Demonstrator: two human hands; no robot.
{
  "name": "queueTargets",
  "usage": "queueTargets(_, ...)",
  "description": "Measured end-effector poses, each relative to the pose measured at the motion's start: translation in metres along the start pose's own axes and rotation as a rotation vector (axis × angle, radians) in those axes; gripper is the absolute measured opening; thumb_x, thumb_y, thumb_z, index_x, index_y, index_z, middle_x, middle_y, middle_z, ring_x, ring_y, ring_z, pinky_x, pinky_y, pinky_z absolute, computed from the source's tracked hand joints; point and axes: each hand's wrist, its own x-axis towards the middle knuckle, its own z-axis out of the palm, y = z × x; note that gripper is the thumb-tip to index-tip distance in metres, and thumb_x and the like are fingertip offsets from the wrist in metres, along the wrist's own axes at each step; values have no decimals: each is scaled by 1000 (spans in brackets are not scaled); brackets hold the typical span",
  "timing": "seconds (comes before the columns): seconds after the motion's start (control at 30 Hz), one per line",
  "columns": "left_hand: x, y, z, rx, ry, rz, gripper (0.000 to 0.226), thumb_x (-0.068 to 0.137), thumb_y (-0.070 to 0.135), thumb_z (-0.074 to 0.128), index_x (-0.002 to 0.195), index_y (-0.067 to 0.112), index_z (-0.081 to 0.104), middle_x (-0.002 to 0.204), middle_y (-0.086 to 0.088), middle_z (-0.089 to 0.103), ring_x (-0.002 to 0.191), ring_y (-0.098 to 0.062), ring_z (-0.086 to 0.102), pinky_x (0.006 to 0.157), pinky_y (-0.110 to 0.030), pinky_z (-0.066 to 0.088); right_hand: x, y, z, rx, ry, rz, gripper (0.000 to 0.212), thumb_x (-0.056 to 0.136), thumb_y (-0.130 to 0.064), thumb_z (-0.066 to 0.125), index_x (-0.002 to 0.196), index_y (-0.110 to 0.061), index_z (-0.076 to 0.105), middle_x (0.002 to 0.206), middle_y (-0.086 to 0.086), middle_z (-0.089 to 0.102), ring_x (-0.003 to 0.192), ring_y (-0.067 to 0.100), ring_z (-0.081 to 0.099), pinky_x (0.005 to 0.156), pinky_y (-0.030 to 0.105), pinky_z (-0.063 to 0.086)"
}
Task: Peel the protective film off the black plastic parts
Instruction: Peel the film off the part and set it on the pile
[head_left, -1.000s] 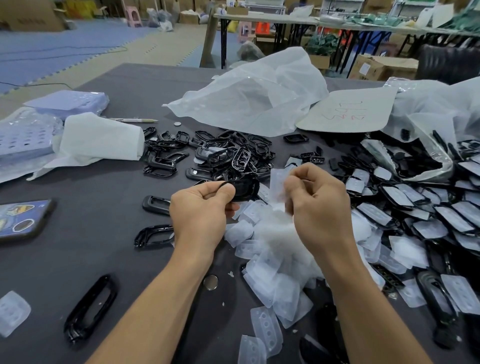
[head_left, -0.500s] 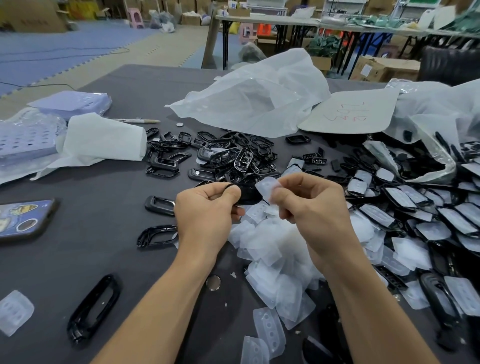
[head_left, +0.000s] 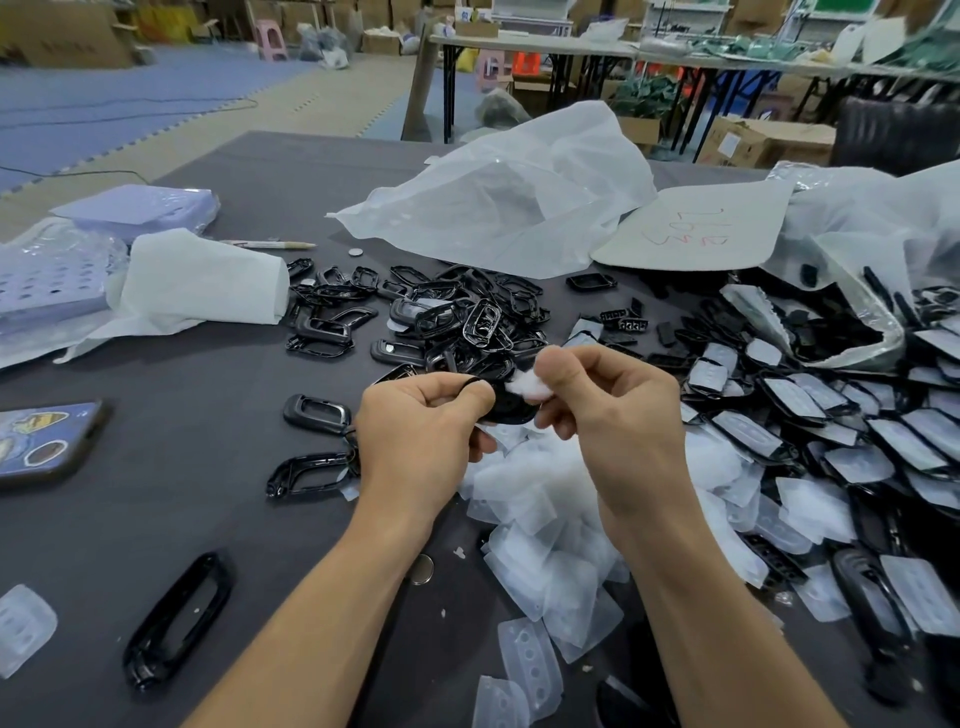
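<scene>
My left hand (head_left: 415, 431) grips a black plastic part (head_left: 506, 405) above the dark table (head_left: 208, 415). Just to its right, my right hand (head_left: 613, 410) pinches a small crumpled piece of white protective film (head_left: 522, 387) against the part's upper edge. Below both hands lies a heap of peeled film pieces (head_left: 545, 519). A pile of bare black parts (head_left: 447, 317) sits behind the hands. To the right lie several black parts covered with film (head_left: 831, 415).
A phone (head_left: 47, 441) lies at the left edge. White foam wrap (head_left: 202, 283) and purple trays (head_left: 47, 280) sit at back left, a clear plastic bag (head_left: 509, 208) and a cardboard sheet (head_left: 696, 228) at the back. Loose black frames (head_left: 176, 618) lie at front left.
My right hand has come in from the right toward the left hand. The film it held out flat one second ago is now bunched small against the part. The left hand has stayed put.
</scene>
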Motion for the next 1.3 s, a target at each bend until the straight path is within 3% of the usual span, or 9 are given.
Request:
queueTargets(0.13, 0, -1, -2, 10, -4, 13, 19, 85, 13, 79, 74, 28, 81, 61, -8, 74, 47, -22, 67, 52, -31, 54, 0, 4, -1, -5, 0, 21, 19, 81, 4, 75, 80, -15, 75, 67, 7, 71, 58, 16, 61, 56, 20, 48)
queueTargets(0.27, 1, -1, -2, 12, 3, 7, 23, 85, 12, 78, 73, 31, 81, 61, -6, 74, 47, -20, 67, 50, -28, 52, 0, 5, 0, 20, -47, 58, 31, 80, 7, 74, 100, -17, 75, 69, 12, 73, 62, 18, 63, 59, 23, 50)
queueTargets(0.4, 1, -1, -1, 59, 9, 31, 20, 86, 13, 78, 72, 28, 80, 61, -2, 74, 48, -19, 70, 50, -27, 54, 1, 3, 0, 21, -88, 48, 20, 82, 7, 76, 79, -12, 76, 68, 10, 72, 58, 18, 60, 54, 23, 48)
queueTargets(0.63, -2, 0, -2, 91, -10, 55, 17, 87, 12, 76, 73, 21, 80, 62, -1, 75, 47, -15, 68, 54, -27, 53, 1, -1, 2, 0, -55, 92, 31, 84, 11, 66, 74, -15, 80, 60, -2, 65, 52, 6, 49, 50, 16, 41)
queueTargets(0.83, -7, 2, -2, 170, -31, 118, 30, 87, 14, 75, 77, 42, 78, 61, 8, 74, 48, -11, 70, 49, -25, 57, 0, -2, 0, -31, -72, 106, 40, 79, 17, 56, 75, -13, 81, 60, -5, 65, 51, 0, 47, 50, 11, 37)
queueTargets(0.97, -9, 4, -1, 194, -34, 142, 36, 87, 16, 76, 76, 51, 75, 59, 12, 73, 48, -8, 69, 50, -24, 57, 1, -1, -1, -22, -63, 92, 30, 85, 12, 61, 78, -10, 80, 63, -7, 66, 53, 0, 50, 52, 10, 39)
queueTargets(1.2, -9, 3, -1, 199, -37, 146, 30, 87, 18, 76, 78, 47, 76, 60, 11, 73, 48, -9, 69, 52, -25, 57, 2, 0, -1, -43, -50, 65, 23, 89, 1, 69, 76, -14, 80, 71, -5, 73, 62, -1, 59, 59, 12, 45)
queueTargets(1.3, -8, 3, -1, 183, -34, 139, 30, 87, 17, 76, 77, 45, 77, 59, 10, 73, 47, -9, 69, 49, -19, 53, 2, 6, -1, -205, 61, -22, 17, 86, -10, 76, 76, -23, 80, 73, -3, 76, 66, 19, 66, 63, 29, 54)
